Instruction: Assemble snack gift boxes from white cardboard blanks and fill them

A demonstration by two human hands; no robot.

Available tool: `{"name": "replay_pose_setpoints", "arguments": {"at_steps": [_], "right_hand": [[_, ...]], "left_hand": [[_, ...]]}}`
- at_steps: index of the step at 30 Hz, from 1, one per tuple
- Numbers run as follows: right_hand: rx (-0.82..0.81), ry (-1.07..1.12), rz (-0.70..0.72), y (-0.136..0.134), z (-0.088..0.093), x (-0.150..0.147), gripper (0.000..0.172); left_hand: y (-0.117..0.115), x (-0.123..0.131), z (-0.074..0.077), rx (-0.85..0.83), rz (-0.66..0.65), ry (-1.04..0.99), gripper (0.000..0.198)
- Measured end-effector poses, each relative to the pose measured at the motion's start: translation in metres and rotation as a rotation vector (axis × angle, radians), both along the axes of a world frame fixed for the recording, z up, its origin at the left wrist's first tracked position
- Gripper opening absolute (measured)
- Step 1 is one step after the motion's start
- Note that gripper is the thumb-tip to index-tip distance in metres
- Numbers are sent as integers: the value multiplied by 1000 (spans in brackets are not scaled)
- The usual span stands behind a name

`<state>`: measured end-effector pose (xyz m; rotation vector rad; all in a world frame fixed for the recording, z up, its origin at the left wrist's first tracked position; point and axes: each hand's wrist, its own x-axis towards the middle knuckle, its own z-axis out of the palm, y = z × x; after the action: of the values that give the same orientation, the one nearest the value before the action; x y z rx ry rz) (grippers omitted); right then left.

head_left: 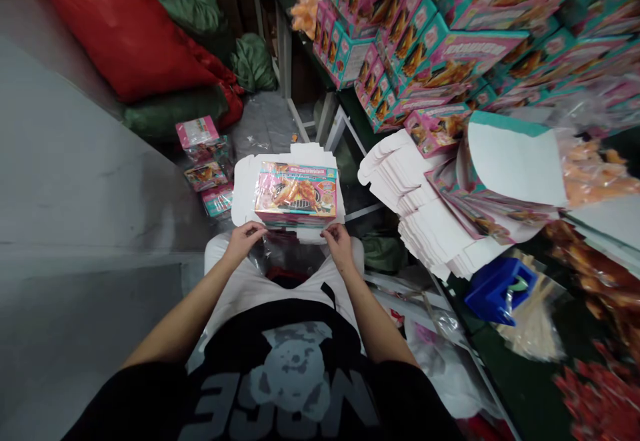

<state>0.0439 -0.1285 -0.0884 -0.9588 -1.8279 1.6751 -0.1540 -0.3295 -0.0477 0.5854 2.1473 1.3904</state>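
1. Right now, my left hand (245, 239) and right hand (339, 244) are apart, both on the near edge of a white die-cut card (245, 184); I cannot tell whether they clamp it.
2. A pink printed carton (295, 194) sits on that card, above my lap.
3. Made-up cartons (415, 47) stand stacked ahead to the right; flat white blanks (430, 227) remain piled nearer.

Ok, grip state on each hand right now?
Left hand: closed, holding the pink-and-teal printed carton at its near edge.
Right hand: closed, holding the same carton at its near edge.
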Motion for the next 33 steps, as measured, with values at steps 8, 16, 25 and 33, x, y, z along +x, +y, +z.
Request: {"name": "replay_pose_setpoints", "arguments": {"at_steps": [8,16,25,33], "right_hand": [[-65,7,89,-7,-29,-2,44],[-55,-99,171,-18,-57,-1,19],[64,-373,41,-8,-74,-20,35],[206,-481,142,10,-47,-27,21]], "left_hand": [[-5,-2,-34,-58,-25,-85,33],[-2,3,-66,-77,109,-71,27],[12,-15,-93,-177,168,-96,34],[13,-24,-77,-270,-4,40,19]]}}
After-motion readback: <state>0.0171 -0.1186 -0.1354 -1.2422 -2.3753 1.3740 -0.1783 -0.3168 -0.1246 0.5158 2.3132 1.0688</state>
